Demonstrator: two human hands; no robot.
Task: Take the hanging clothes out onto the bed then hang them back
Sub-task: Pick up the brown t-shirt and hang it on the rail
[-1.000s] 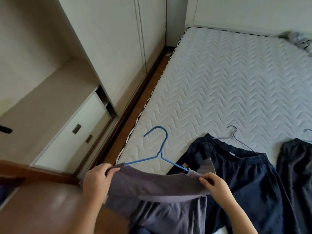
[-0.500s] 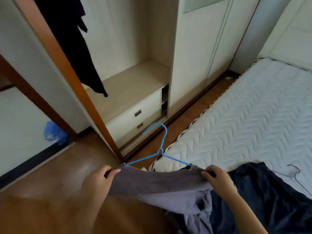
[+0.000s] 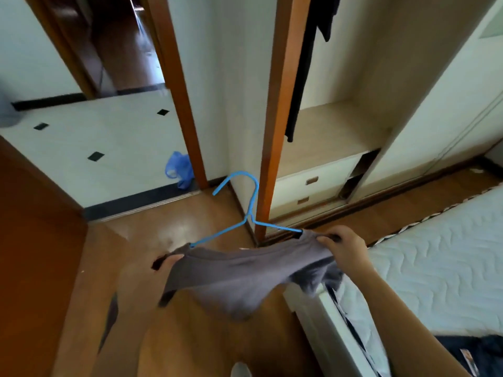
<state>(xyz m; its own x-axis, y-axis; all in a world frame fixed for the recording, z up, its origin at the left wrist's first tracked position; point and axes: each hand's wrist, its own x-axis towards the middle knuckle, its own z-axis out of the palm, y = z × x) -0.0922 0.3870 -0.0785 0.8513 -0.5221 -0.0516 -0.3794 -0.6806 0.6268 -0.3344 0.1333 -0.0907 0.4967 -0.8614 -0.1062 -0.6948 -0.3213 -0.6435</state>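
Gripping the grey garment (image 3: 245,276) on its blue hanger (image 3: 246,213) with left hand (image 3: 148,273) and right hand (image 3: 347,248), short of the wardrobe (image 3: 381,77), I judge a slack pinch lets it slide off.

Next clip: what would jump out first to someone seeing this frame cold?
The blue hanger sits at centre, carrying a grey garment that the left hand and right hand grip at either end. Behind it, at upper right, the open wardrobe has a dark garment hanging inside. The bed fills the right edge.
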